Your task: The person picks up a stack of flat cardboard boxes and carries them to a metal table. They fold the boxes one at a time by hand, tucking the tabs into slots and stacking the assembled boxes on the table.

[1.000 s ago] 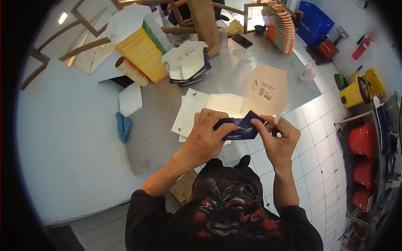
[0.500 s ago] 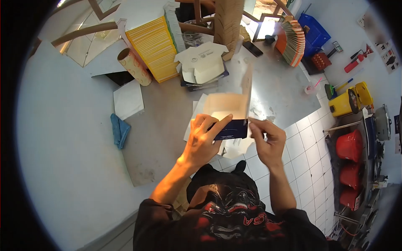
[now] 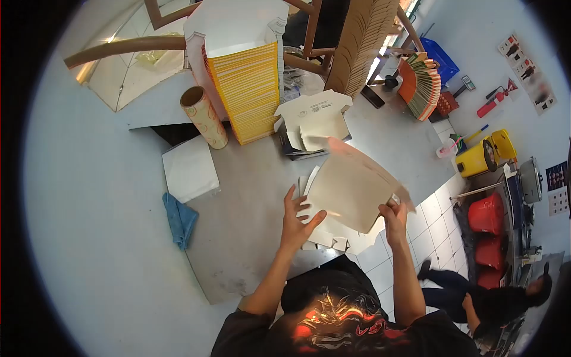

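A partly folded carton (image 3: pixel 354 187) with its pale inside facing up tilts above the front of the metal table. My right hand (image 3: pixel 395 220) grips its right side, thumb against the edge. Just left of the carton, my left hand (image 3: pixel 299 220) is open with its fingers spread and nothing in it. Beneath the carton lie flat white cardboard blanks (image 3: pixel 357 243). Farther back, a folded box with a raised white lid (image 3: pixel 315 113) stands on the table.
A tall yellow-edged stack (image 3: pixel 247 89), a patterned roll (image 3: pixel 205 116), a white packet (image 3: pixel 190 169) and a blue cloth (image 3: pixel 180 220) are at the left. A phone (image 3: pixel 373 97) and fanned cartons (image 3: pixel 421 86) sit at the back right. Another person (image 3: pixel 493 300) is at lower right.
The carton has opened out and turned, so its blue outside no longer shows. My left hand has let go of it. The view has shifted, and another person has appeared at lower right.
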Available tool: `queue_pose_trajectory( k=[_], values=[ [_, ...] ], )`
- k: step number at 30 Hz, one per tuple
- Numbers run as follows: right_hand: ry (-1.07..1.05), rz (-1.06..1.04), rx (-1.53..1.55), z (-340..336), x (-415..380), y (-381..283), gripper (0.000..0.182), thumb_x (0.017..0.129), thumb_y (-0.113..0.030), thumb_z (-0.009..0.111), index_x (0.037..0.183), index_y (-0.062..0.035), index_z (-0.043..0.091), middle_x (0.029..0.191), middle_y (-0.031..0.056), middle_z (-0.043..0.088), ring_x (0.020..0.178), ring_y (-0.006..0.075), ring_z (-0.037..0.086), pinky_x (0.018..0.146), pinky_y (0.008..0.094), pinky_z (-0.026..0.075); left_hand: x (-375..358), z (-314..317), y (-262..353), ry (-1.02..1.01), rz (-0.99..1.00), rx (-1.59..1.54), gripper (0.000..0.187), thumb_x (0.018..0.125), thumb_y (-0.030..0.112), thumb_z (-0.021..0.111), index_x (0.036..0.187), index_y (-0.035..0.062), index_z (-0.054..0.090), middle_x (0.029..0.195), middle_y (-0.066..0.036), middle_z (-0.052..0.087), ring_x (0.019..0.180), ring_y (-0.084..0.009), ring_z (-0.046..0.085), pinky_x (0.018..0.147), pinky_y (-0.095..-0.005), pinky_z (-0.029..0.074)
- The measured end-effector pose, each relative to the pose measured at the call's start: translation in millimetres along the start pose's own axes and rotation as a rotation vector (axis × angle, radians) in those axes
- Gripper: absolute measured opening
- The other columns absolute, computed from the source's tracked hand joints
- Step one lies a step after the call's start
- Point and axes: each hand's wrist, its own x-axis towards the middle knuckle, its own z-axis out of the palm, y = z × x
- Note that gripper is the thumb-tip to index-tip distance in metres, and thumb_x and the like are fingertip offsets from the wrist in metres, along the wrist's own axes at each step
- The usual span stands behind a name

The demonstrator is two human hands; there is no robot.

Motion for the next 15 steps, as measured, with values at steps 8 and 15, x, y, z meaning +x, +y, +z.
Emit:
queue_pose_trajectory(
  k=[8,15],
  values=[
    [-0.186,0.078,-0.094,43,29,9,0.083,0.092,-0.037,0.067,0.156,-0.0116,0.021,0.134,0.0225,0.055,0.106,0.0220,0.060,0.085,0.0343,0.048,98,-14,-10,-0.160,-0.097,-0.383,0.076,0.083,0.020,0.079,0.141,0.0033,0.034,0.119,-0.018,0.059,0.111,-0.0243,0.059,0.094,-0.0353,0.049],
    [-0.152,0.219,-0.450,22,-45,64,0.075,0.096,-0.033,0.062,0.154,-0.0100,0.022,0.128,0.0239,0.059,0.104,0.0272,0.064,0.081,0.0355,0.052,198,6,-12,0.176,-0.150,-0.149,0.072,0.080,0.030,0.081,0.135,0.0080,0.040,0.110,-0.016,0.060,0.095,-0.0203,0.063,0.063,-0.0327,0.057]
  ],
)
